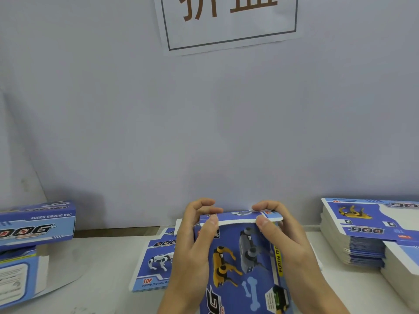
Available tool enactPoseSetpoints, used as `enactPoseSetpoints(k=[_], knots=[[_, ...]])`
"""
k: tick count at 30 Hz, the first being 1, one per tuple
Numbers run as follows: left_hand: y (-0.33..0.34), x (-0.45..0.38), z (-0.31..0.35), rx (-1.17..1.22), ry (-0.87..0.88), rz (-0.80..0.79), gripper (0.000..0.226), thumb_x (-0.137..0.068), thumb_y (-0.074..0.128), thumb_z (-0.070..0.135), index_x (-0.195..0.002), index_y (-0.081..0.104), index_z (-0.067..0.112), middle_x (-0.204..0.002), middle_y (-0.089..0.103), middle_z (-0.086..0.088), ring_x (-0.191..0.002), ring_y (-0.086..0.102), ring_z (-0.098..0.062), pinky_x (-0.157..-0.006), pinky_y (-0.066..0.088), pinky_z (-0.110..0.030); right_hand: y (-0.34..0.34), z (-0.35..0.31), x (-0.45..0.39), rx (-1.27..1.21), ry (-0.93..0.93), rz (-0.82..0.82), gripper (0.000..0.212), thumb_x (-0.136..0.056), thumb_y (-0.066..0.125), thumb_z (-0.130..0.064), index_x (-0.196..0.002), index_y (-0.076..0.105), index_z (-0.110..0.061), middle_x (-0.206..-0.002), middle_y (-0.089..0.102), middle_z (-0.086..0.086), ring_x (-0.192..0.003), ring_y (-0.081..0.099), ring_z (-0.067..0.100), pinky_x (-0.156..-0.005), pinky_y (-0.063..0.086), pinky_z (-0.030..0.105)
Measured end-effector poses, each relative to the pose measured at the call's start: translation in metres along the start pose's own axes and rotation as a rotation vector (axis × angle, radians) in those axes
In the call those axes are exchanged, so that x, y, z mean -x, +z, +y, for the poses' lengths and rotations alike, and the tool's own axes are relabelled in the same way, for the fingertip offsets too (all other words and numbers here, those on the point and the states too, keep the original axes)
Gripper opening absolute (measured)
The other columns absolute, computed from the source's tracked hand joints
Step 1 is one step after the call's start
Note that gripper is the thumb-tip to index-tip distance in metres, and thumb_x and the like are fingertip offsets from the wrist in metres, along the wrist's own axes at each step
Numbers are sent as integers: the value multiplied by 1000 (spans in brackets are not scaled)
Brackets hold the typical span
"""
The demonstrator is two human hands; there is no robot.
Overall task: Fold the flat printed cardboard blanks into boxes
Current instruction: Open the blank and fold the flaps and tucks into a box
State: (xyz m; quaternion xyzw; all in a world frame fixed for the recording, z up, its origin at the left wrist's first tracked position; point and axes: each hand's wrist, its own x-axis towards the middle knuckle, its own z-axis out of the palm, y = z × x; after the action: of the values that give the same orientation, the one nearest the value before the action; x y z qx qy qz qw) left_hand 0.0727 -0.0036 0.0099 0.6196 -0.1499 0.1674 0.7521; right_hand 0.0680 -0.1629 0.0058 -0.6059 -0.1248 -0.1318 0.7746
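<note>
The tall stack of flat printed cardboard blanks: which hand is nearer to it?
Right. The right hand lies beside the stack of blanks; the left hand is farther away.

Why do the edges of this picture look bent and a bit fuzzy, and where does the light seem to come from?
Head view: the wide lens bows the stack of blanks and the folded box near the frame's sides; both look soft, as does the sign cut off at the top. The hands and the blank they grip are sharpest. Lighting is even and bluish, with a soft shadow on the wall beside the folded box and no strong glare.
</note>
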Motion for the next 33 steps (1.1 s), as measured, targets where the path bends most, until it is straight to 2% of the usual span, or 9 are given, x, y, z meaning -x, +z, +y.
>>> enactPoseSetpoints(k=[2, 10, 15, 19, 22, 24, 28, 30, 33], knots=[[1, 0, 0, -5, -9, 26, 17, -80, 56, 44, -95, 65, 47, -107, 71, 5, -104, 72, -22, -58, 60, -28, 2, 0, 0, 15, -15, 25, 27, -80, 79, -47, -98, 65, -32, -102, 73, 9, -95, 74, 27, -61, 58, 33], [9, 1, 7, 0, 0, 36, 14, -84, 52, 44, -85, 65, 39, -91, 74, -3, -85, 76, -23, -51, 58, -25, 11, -4, -2, 115, -48, 110, 13, -72, 61, -50, -80, 60, -40, -90, 75, 1, -82, 76, 18, -54, 58, 25], [9, 2, 5, 27, -14, 34, 27, -78, 54, 53, -93, 64, 32, -98, 73, -8, -90, 75, -30, -56, 60, -31, 7, -4, -1, 49, 3, 63, 30, -74, 83, -45, -92, 64, -29, -97, 75, 13, -85, 76, 30, -66, 59, 41], [7, 3, 4, 60, -18, 33, 13, -91, 61, 42, -91, 67, 31, -103, 73, 2, -96, 74, -27, -57, 60, -29, 1, -1, -2, 6, 38, 17, 25, -72, 63, -41, -93, 63, -26, -95, 75, 12, -86, 76, 31, -61, 59, 38], [4, 3, 3, 134, -19, 37, 18, -86, 67, 40, -88, 69, 22, -105, 73, -1, -99, 73, -29, -59, 61, -29, 0, 0, -2, -67, 45, 8, 33, -79, 57, -47, -96, 62, -20, -101, 73, 18, -94, 75, 36, -78, 58, 52], [4, 2, 3, 161, -20, 57, 29, -79, 60, 46, -86, 70, 19, -107, 73, -3, -100, 73, -30, -60, 61, -30, -1, 0, -2, -88, 34, 17, 36, -81, 56, -47, -96, 62, -15, -101, 72, 19, -96, 74, 37, -80, 57, 55], [4, 0, 2, 159, -18, 57, 27, -79, 57, 43, -84, 72, 20, -108, 74, -2, -101, 73, -28, -60, 61, -29, -1, -5, -1, -77, 13, 17, 30, -79, 63, -45, -92, 67, -18, -97, 75, 11, -92, 76, 32, -58, 62, 37], [3, 0, 2, 149, -21, 55, 29, -79, 57, 45, -86, 72, 21, -105, 74, -4, -97, 74, -29, -59, 61, -30, 0, -8, 0, -81, 9, 9, 26, -80, 77, -43, -91, 70, -21, -96, 76, 10, -90, 76, 31, -56, 61, 34], [3, 1, 3, 98, -37, 66, 32, -79, 56, 51, -89, 70, 25, -99, 74, -11, -92, 75, -31, -58, 62, -32, 3, -8, 1, -49, -8, 15, 29, -77, 65, -51, -93, 70, -27, -95, 76, 9, -88, 76, 30, -56, 61, 34]])
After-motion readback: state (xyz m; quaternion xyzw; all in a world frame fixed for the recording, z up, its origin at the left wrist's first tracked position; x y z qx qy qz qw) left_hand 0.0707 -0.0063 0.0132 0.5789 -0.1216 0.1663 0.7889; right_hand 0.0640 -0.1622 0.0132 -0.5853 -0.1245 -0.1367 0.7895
